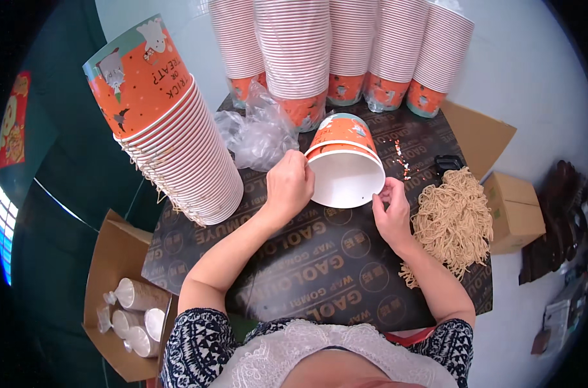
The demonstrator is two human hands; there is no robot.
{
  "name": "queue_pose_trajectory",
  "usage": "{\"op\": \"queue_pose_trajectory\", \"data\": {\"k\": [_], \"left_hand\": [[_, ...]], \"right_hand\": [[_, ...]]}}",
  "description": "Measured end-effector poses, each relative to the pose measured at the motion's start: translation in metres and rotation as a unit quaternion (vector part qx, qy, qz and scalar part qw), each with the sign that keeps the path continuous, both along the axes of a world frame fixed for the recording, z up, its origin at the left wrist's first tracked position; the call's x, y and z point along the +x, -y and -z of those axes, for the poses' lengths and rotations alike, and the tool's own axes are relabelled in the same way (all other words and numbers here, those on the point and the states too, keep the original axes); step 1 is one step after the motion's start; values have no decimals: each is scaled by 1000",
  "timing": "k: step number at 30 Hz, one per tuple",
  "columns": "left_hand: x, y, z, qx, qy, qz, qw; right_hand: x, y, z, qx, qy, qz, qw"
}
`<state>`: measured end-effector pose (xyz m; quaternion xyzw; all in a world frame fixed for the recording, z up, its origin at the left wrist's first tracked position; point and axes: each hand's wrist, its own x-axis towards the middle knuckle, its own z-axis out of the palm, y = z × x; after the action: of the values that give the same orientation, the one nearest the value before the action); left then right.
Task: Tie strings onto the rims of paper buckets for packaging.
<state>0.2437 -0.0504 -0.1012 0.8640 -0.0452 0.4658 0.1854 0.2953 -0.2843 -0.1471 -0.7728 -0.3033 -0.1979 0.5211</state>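
Note:
An orange and teal paper bucket lies on its side at mid-table, its white mouth toward me. A second rim shows just behind the first, so it looks nested with another bucket. My left hand is closed on the rim at the left. At the lower right of the rim, my right hand pinches the edge between thumb and fingers. Near that thumb a small dark spot, perhaps a hole, shows in the white wall. Any cord in either hand is too small to make out.
A tall leaning stack of buckets with cords along its rims stands left. Wrapped bucket stacks line the back, beside crumpled plastic. Tan cords lie right, near small bits. Cardboard boxes flank the dark table.

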Motion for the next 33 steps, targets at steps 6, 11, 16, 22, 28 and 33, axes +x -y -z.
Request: {"op": "queue_pose_trajectory", "data": {"k": [6,11,16,22,28,33], "left_hand": [[3,-4,5,-17,-11,10,1000],[7,-8,2,-92,-94,108,985],[10,-14,8,-161,-99,102,977],[5,-20,-26,-284,-76,121,948],[-11,-28,-51,-469,-171,199,843],[-15,-34,-57,-495,-162,230,822]], "right_hand": [[2,0,-1,42,-51,-44,997],[16,0,10,105,-88,-144,980],[16,1,8,138,-221,-250,933],[11,2,2,86,-211,-276,934],[13,7,-1,45,-213,-298,930],[12,5,-4,29,-220,-299,928]]}}
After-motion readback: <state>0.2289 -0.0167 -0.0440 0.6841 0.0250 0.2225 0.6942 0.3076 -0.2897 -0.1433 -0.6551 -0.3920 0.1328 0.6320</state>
